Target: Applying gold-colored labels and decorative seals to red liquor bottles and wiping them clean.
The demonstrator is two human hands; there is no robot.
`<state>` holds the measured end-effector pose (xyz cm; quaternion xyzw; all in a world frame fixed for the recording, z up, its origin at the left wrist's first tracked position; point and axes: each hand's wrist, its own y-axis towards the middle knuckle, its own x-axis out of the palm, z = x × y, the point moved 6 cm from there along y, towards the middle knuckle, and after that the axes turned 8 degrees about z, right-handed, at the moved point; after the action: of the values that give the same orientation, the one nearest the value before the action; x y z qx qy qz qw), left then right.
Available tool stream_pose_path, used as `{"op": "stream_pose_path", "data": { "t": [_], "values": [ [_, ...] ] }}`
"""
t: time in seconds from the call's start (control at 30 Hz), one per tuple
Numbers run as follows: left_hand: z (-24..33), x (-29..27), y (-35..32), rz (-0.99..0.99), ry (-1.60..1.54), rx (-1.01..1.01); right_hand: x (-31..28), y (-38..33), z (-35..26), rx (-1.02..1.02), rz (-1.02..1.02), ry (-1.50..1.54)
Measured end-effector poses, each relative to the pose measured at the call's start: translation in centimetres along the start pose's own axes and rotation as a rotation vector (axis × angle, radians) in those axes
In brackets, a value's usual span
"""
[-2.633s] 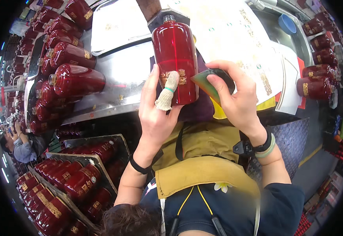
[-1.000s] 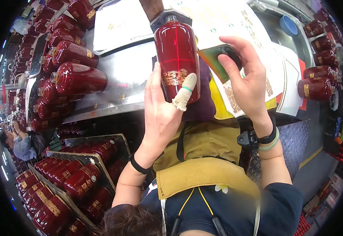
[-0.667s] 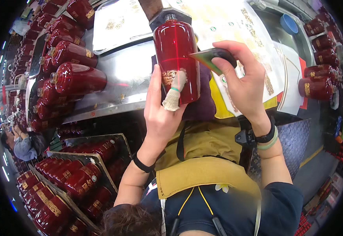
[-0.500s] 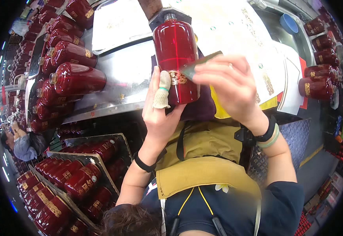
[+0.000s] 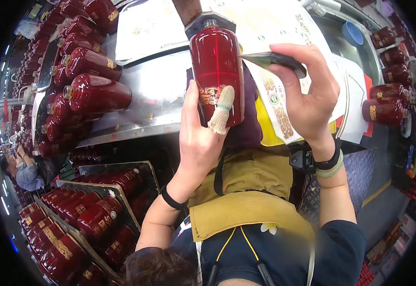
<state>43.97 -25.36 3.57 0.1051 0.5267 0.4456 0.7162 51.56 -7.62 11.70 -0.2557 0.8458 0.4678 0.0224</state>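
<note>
My left hand (image 5: pixel 199 138) grips a dark red glossy bottle (image 5: pixel 216 62) with a small gold emblem, held up over the steel worktop; a knitted finger cot covers my thumb, which presses the bottle's front. My right hand (image 5: pixel 308 95) is just right of the bottle and holds a thin dark flat tool (image 5: pixel 277 59) whose tip points at the bottle's side. The bottle's neck points away from me toward a dark block (image 5: pixel 203 24).
Many red bottles (image 5: pixel 93 93) lie in rows on the steel worktop (image 5: pixel 155 95) at left. Trays of red bottles (image 5: pixel 88 214) sit lower left. Printed label sheets (image 5: pixel 284 28) lie behind; more bottles (image 5: pixel 384 109) stand right. Another person (image 5: pixel 26 169) works far left.
My right hand lifted the flat tool away from the bottle's front to its right side. My left hand turned the bottle slightly, and my thumb shifted along its front.
</note>
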Motion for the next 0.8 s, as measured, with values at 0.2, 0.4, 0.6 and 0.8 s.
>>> {"op": "stream_pose_path", "data": {
  "t": [0.2, 0.4, 0.6, 0.8],
  "values": [
    [-1.0, -0.3, -1.9, 0.106, -0.133, -0.064, 1.6, -1.1, -0.5, -0.171, -0.158, -0.043],
    [-3.7, 0.1, -2.3, 0.05, -0.219, -0.294, 3.2, -4.9, -3.8, -0.422, -0.457, 0.051],
    [-3.6, -0.9, -0.4, 0.048, -0.184, -0.201, 3.8, -0.5, 0.3, -0.302, -0.166, -0.101],
    [-4.3, 0.6, -0.7, 0.017, -0.324, -0.376, 3.6, -3.6, -2.2, -0.3, -0.418, 0.094]
  ]
}}
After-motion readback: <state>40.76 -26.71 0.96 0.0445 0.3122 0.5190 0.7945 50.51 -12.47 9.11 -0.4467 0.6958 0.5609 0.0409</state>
